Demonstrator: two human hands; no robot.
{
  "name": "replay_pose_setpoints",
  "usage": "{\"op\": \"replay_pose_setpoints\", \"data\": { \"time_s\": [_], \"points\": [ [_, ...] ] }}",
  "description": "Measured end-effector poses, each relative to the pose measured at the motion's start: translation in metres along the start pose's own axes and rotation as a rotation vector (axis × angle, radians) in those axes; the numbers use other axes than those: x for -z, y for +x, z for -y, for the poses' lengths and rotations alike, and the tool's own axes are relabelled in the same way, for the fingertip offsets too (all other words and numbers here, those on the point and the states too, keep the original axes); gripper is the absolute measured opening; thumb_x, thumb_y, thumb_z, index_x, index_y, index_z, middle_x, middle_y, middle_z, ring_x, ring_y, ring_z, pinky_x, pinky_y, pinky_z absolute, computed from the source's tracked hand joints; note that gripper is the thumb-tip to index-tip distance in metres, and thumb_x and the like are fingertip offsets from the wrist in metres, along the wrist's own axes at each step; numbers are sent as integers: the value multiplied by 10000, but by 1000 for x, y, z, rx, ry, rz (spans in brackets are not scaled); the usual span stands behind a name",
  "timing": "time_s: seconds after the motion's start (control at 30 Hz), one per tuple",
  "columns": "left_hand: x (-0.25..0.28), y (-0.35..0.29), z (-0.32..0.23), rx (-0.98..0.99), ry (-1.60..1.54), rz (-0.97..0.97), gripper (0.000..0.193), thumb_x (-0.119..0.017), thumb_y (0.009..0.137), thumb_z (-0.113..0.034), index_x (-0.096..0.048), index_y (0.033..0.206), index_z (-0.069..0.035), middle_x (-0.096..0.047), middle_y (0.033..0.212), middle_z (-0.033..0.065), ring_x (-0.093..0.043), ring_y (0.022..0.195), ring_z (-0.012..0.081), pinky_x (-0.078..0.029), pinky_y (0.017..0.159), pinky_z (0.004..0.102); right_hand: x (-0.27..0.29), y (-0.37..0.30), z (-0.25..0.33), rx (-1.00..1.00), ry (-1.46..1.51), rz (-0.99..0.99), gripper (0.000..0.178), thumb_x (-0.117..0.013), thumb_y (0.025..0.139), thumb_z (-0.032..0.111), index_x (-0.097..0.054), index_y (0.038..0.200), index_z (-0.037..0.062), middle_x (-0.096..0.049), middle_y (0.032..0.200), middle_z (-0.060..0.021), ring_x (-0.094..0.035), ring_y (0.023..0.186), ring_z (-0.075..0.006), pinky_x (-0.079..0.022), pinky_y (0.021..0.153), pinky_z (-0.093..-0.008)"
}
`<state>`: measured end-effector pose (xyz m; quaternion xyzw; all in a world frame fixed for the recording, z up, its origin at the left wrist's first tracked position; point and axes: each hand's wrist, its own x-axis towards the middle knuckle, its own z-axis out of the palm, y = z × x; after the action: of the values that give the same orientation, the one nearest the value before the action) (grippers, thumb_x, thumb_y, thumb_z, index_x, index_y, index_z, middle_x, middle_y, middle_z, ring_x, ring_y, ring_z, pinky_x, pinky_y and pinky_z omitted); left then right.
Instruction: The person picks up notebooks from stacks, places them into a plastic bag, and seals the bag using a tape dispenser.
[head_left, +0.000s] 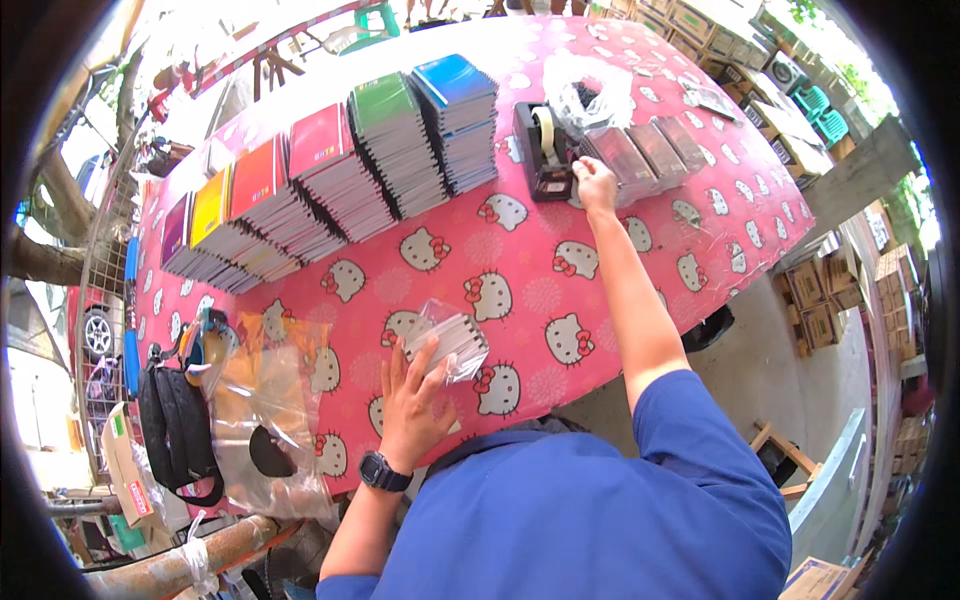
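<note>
On the pink table, my left hand (412, 405) lies with fingers spread against the near left side of a small pack in clear plastic wrap (460, 347). The pack's pale contents show through the film. My right arm reaches far forward, and my right hand (595, 185) is closed in a pinch at the near end of a black tape dispenser (550, 183). A roll of clear tape (544, 132) sits in the dispenser. Whatever is between the right fingertips is too small to make out. Right beside that hand stand wrapped packs of dark-edged items (622, 160).
Tall stacks of spiral notebooks, including green (383, 108) and blue (453, 85) ones, line the far left. A crumpled clear bag (595, 88) lies behind the dispenser. At the near left are plastic bags (270, 400) and a black backpack (172, 425). Cardboard boxes (820, 300) stand beyond the table's right edge.
</note>
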<state>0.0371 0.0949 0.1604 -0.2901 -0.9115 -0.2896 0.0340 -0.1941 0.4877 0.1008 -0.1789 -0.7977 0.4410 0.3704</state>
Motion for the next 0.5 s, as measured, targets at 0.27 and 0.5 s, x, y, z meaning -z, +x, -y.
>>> {"op": "replay_pose_setpoints", "data": {
  "time_s": [0.27, 0.5],
  "points": [
    [5, -7, 8, 18, -6, -6, 711, -707, 588, -99, -449, 1242, -205, -333, 1392, 39, -226, 1289, 423, -298, 1009, 519, -53, 7, 16, 5, -272, 187, 263, -704, 685, 374, -707, 719, 114, -662, 714, -96, -593, 794, -245, -328, 849, -400],
    [-2, -3, 4, 14, 5, -5, 704, -708, 598, -122, -451, 1245, -227, -306, 1411, 23, -203, 1309, 392, -222, 1021, 585, -10, -49, -8, -545, 334, 206, 118, -696, 769, 178, -649, 794, 73, -616, 682, -11, -469, 480, -71, -328, 425, -252]
  ]
}}
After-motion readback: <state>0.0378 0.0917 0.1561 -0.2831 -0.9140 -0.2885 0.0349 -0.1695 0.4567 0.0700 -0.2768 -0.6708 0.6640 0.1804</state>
